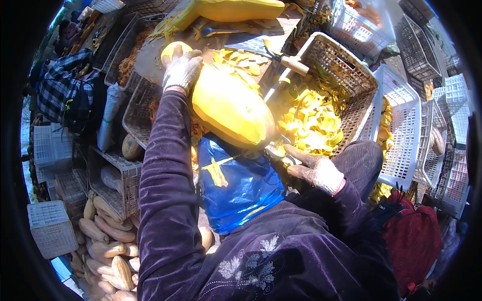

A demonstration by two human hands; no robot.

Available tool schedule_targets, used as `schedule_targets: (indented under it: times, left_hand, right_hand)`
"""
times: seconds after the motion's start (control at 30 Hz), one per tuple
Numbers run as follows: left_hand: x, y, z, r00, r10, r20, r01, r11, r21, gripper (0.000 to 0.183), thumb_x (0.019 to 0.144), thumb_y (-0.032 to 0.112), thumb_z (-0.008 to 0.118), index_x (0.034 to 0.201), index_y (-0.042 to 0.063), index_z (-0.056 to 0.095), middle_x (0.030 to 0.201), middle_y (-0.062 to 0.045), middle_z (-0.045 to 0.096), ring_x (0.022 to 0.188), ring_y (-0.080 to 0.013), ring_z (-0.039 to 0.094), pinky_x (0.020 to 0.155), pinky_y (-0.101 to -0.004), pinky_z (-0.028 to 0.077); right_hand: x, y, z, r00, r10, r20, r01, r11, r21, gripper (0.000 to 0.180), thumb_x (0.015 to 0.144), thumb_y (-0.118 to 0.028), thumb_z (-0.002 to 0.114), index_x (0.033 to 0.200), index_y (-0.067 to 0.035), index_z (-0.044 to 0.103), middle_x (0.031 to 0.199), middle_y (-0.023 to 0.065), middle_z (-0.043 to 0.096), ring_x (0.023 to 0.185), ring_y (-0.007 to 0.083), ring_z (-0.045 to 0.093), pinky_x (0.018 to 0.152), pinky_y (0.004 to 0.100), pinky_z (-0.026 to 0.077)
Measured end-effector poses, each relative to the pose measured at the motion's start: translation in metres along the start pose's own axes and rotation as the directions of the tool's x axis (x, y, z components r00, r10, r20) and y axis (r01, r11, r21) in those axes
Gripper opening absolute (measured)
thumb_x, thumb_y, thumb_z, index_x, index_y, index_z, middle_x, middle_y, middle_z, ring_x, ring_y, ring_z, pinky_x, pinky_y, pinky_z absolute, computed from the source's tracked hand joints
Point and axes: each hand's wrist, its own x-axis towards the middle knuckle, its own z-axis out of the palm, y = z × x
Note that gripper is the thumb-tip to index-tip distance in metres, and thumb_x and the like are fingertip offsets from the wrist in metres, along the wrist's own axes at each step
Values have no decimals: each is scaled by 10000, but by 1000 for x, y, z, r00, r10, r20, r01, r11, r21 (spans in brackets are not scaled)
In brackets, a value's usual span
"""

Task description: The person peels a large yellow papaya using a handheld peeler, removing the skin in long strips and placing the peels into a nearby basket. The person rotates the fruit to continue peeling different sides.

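A large peeled yellow squash (pixel 233 105) lies slanting from the wooden board towards my lap. My left hand (pixel 182 69), in a knitted work glove, grips it near its narrower far end. My right hand (pixel 316 169), gloved too, holds what looks like a metal peeler (pixel 276 151) against the squash's near end; the fingers hide part of the tool. Beneath the squash, a blue plastic sheet (pixel 237 188) covers my lap, with a strip of peel (pixel 216 171) on it. Yellow peelings (pixel 312 120) fill the bottom of a dirty plastic crate (pixel 331 49) at the right.
On the board (pixel 150 64) lie another yellow squash (pixel 241 10), a spoon-like tool (pixel 214 31) and a wooden-handled cleaver (pixel 295 65), its handle overhanging the crate. Unpeeled squashes (pixel 122 271) are heaped at lower left. White crates (pixel 399 124) stand right. A person in a checked shirt (pixel 66 84) is at left.
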Motion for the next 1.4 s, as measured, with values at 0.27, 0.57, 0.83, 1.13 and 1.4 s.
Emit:
schedule_targets:
  times: [0.27,0.57,0.83,1.13,1.4]
  left_hand:
    - [19,8,2,1000,-14,18,15,999,-44,290,998,220,623,1254,182,753,1533,46,590,1518,-351,366,1190,-691,238]
    - [-5,-6,11,994,19,-110,-27,997,-68,223,974,188,642,1145,155,782,1456,16,655,1528,-349,360,1191,-675,257]
    - [8,2,6,1000,-28,4,28,996,-88,290,995,206,624,1248,173,762,1511,12,611,1538,-352,347,1222,-692,198]
    - [-4,3,3,999,-49,-16,47,996,-81,343,988,188,601,1295,154,751,1533,9,600,1535,-323,344,1252,-581,218]
    - [14,2,20,990,-137,-22,131,976,-176,342,1013,182,569,1306,193,746,1522,56,602,1534,-278,340,1221,-654,201]
  right_hand:
    - [133,-9,-31,790,-603,-111,526,759,-383,582,883,-166,797,1435,-84,630,1286,189,719,1019,289,729,903,367,583]
    - [0,13,-27,990,59,131,-49,996,-81,619,961,-241,791,1538,-174,577,1422,137,679,1306,194,626,1134,332,451]
    - [109,-42,-36,950,-305,58,310,944,-116,395,991,-166,716,1378,-108,666,1476,155,629,1172,301,710,987,347,576]
    - [7,-3,-25,985,-113,127,137,969,-206,620,970,-218,787,1518,-37,560,1457,158,648,1310,182,628,1095,313,494]
    - [142,-95,-13,908,-408,94,349,615,-707,603,1005,-546,583,1523,-237,579,1072,236,754,946,373,746,856,431,582]
